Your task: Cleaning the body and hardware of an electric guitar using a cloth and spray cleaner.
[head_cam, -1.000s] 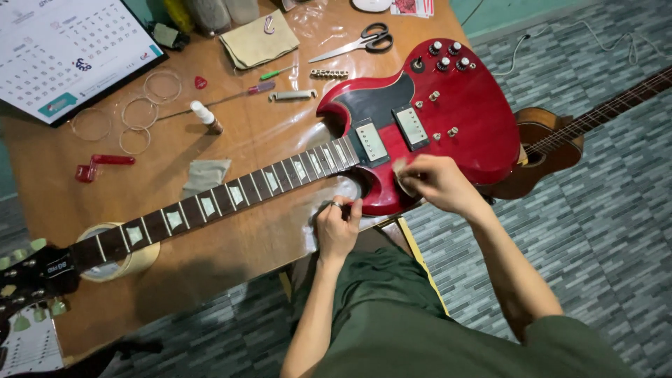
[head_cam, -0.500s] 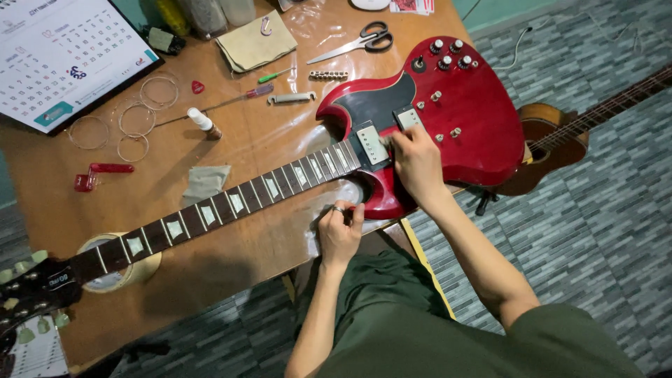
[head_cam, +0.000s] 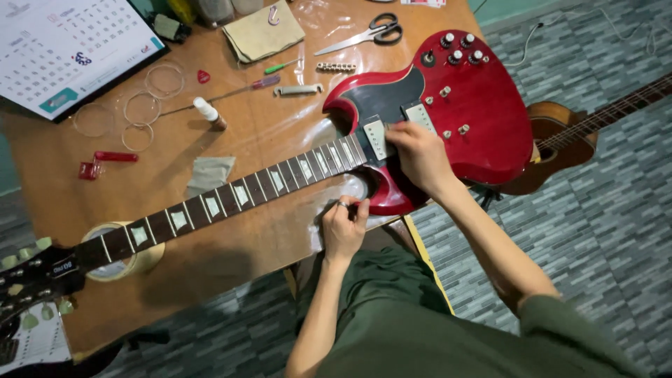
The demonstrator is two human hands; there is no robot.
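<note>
head view | glossy red solid-body electric guitar [head_cam: 448, 105] lies flat on brown wooden tabletop [head_cam: 266, 133] | right hand [head_cam: 418, 155] rests fingers spread on its pickups | left hand [head_cam: 343, 227] pinches something small, unclear, beside lower cutaway | judgement: press body steady, work gently.

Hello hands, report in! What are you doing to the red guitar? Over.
Right hand flat on red guitar by pickups. Left hand grips its lower horn. Scissors well clear.
</note>
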